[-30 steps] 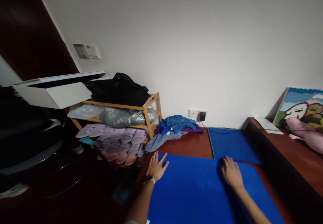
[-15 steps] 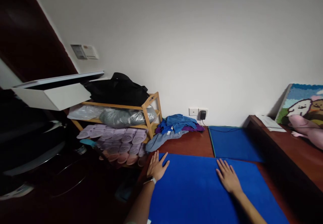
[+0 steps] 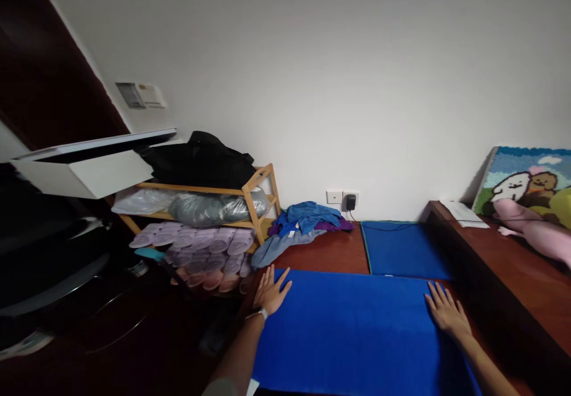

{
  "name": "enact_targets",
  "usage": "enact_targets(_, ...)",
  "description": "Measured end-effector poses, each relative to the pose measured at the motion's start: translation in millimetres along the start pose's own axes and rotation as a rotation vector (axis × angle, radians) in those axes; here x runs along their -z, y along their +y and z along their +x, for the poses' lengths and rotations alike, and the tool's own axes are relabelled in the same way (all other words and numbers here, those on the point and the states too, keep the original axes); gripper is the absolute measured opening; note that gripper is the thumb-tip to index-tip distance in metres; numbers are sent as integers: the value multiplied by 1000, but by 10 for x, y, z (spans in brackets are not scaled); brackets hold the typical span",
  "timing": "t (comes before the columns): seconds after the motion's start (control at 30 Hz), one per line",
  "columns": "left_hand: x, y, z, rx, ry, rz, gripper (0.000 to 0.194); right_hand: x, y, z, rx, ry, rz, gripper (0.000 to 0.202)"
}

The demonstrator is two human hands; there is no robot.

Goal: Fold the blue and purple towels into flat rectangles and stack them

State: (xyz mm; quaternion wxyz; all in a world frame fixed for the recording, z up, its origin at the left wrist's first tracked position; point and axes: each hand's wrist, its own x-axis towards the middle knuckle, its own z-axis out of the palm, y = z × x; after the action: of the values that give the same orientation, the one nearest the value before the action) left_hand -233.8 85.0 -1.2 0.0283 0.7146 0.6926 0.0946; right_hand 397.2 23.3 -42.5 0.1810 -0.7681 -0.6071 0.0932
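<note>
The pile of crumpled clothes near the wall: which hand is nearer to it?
Left. The left hand, at the blue cloth's far left corner, is just in front of the pile of crumpled clothes. The right hand, near the far right corner, is well right of it.

A black bag [image 3: 200,163] lies atop a wooden rack [image 3: 253,214], beside a white box [image 3: 87,175]. Below are plastic-wrapped bundles [image 3: 200,208] and lilac slippers [image 3: 203,239]. Crumpled clothes [image 3: 307,217] lie near a black charger [image 3: 351,202] plugged in at the wall [image 3: 357,99]. At right, a pink soft toy [image 3: 544,238] lies before a leaning picture [image 3: 530,176].
</note>
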Motion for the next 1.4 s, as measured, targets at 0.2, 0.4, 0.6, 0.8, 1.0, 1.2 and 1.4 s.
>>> enact_targets(0.2, 106, 1, -221, -70, 94, 0, 57, 135, -963, -294, 63, 56, -110, 79)
enact_targets(0.4, 46, 108, -930, -170, 117, 3, 55, -379, -2796, -1043, 414, -152, 15, 72)
enact_targets(0.6, 10, 173, -1183, -120, 69, 25, 60, -731, -3765, -1436, 496, -294, 100, 72)
enact_targets(0.8, 66, 207, -1158, -116, 64, 9, 59, -569, -3085, -1426, 351, -256, 12, 74)
enact_targets(1.0, 46, 189, -1131, -119, 66, -5, 58, -145, -1124, -1383, 53, -123, -255, 78)
enact_targets(1.2, 59, 181, -1094, -106, 34, 24, 58, 185, 192, -1374, -167, -80, -302, 81)
enact_targets(1.4, 85, 172, -1087, -123, 13, 47, 59, 102, 247, -1384, -161, -31, -300, 80)
